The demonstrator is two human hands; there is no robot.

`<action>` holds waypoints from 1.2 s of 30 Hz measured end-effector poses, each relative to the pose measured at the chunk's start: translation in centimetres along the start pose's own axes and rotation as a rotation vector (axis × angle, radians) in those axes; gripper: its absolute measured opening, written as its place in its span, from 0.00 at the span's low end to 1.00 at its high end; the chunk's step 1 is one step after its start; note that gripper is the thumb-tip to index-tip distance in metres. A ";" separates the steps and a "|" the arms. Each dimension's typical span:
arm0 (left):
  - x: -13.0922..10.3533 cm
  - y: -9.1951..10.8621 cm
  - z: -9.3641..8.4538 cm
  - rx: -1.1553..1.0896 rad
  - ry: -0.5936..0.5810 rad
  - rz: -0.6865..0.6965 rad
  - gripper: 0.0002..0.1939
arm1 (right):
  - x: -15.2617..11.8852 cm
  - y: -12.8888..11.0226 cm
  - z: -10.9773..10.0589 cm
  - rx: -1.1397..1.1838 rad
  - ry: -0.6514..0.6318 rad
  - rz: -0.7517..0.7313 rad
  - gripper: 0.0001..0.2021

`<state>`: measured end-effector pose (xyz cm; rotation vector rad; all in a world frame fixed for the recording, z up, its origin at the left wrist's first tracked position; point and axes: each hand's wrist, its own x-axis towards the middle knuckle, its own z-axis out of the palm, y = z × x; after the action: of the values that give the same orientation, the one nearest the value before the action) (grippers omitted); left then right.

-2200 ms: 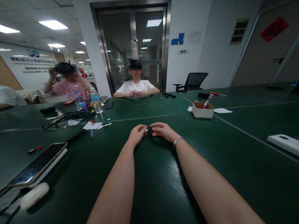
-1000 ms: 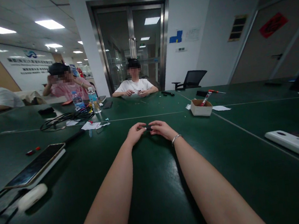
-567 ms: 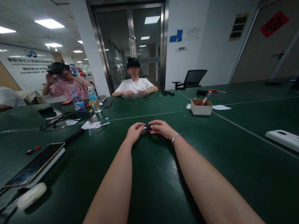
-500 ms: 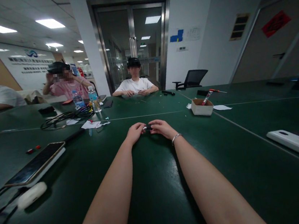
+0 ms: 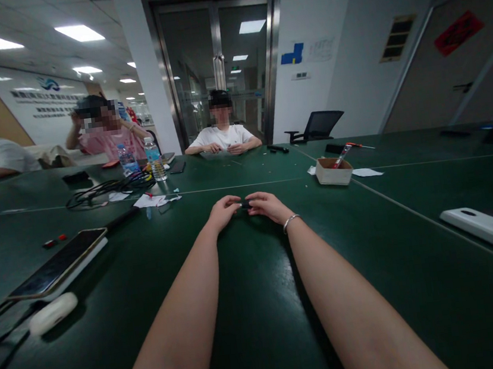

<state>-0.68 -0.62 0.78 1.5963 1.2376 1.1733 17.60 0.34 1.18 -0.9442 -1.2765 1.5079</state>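
Both my hands meet over the green table (image 5: 258,279), arms stretched forward. Between their fingertips is a small black object with a silvery end (image 5: 246,204), too small to name for sure. My left hand (image 5: 225,211) pinches its silvery left end. My right hand (image 5: 269,207), with a silver bangle at the wrist, has its fingers closed on the black right part. The fingers cover much of the object.
At left lie a phone (image 5: 62,262) on a white block, a white oval object (image 5: 53,314) and cables (image 5: 112,188). Bottles (image 5: 155,160) stand farther back. A small box (image 5: 334,174) and a white power strip (image 5: 490,232) are at right. A co-worker (image 5: 222,133) sits opposite.
The view has tipped slightly, so the scene sits a little higher. Less of the silvery end shows between my fingers now. Both hands stay at the same spot on the object.
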 end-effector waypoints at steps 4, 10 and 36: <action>0.1 -0.1 -0.2 -0.007 0.016 0.028 0.15 | 0.0 0.0 0.0 -0.004 -0.002 0.003 0.09; 0.4 -0.5 -0.3 0.012 0.025 0.008 0.15 | 0.0 0.1 0.0 -0.008 -0.008 -0.001 0.09; 0.4 -0.6 -0.2 -0.040 0.015 0.051 0.12 | 0.0 0.1 0.0 0.006 0.014 0.003 0.09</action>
<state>-0.98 -0.06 0.32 1.6007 1.1815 1.2370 17.61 0.40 1.12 -0.9515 -1.2601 1.5040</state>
